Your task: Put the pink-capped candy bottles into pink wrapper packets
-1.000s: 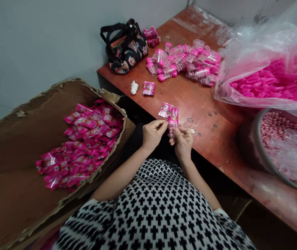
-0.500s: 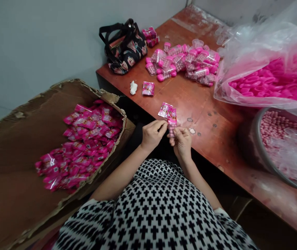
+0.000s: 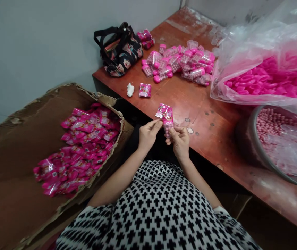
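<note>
Barely anything shifted since a second ago: hands sit a touch lower and left in view, same pinch. Left hand [image 3: 147, 133] and right hand [image 3: 180, 140] both closed on one small candy bottle [image 3: 167, 127] wearing a pink wrapper [image 3: 164, 111], held over the table edge [image 3: 211, 139], just past the lap. Left fingertips nip the wrapper's lower left corner; right fingers hold the bottle from below. Cardboard box [image 3: 13, 173] of finished packets [image 3: 83, 146] at 9 o'clock, loose bottles [image 3: 179, 64] at 12, bowl of pink beads [image 3: 270, 121] at 3. Risk, as I judge it: thin two-point pinch over a gap, so the bottle could slide out of the slick film and fall between table and knees.
</note>
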`<state>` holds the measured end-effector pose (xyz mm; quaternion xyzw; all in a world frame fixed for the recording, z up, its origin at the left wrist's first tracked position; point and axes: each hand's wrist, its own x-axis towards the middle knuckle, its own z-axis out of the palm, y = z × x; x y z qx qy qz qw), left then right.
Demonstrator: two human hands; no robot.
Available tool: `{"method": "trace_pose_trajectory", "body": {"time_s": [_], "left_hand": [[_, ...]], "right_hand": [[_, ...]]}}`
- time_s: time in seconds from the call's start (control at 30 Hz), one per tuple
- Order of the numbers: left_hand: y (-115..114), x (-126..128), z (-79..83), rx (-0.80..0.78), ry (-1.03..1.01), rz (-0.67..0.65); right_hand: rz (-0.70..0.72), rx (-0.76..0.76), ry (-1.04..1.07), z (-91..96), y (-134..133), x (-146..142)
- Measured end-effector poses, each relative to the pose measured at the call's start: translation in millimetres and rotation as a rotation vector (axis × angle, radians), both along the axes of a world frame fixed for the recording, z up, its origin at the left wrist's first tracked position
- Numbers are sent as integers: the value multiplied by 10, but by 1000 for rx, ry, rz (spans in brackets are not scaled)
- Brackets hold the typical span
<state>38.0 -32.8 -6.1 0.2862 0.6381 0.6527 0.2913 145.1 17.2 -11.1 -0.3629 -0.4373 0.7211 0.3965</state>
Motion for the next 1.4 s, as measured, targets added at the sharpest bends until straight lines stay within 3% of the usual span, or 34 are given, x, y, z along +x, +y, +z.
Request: {"method": "trace_pose_trajectory", "body": {"time_s": [0.1,0.2,0.37,0.53,0.77,0.83,0.93,1.0,1.1,1.3,1.4], "left_hand": [[74,11,42,56,-463,-130],[117,76,85,79,-618,-122],[97,241,78,44,-624,-47],[40,295,76,45,-595,-21],[78,163,116,129,-823,-257],[115,144,119,101,-851,-225],[162,163,126,102,-843,-70],[172,196,129,110,-842,-43],[154,229,127,90,-820,-116],[125,210,134,27,-736,-154],[124,248,124,47,-708,-163]], "right_hand": [[24,94,-82,1,-40,13],[-15,182,-145,3,-70,23],[-116,141,-162,26,-125,32],[-75,-5,-72,31,-82,33],[152,-241,117,12,27,32],[187,-206,83,11,-11,49],[201,20,-74,23,-72,99],[173,133,-187,35,-89,126],[147,102,-206,38,-78,129],[291,-100,-29,-10,-75,73],[177,28,-110,-39,-116,81]]}}
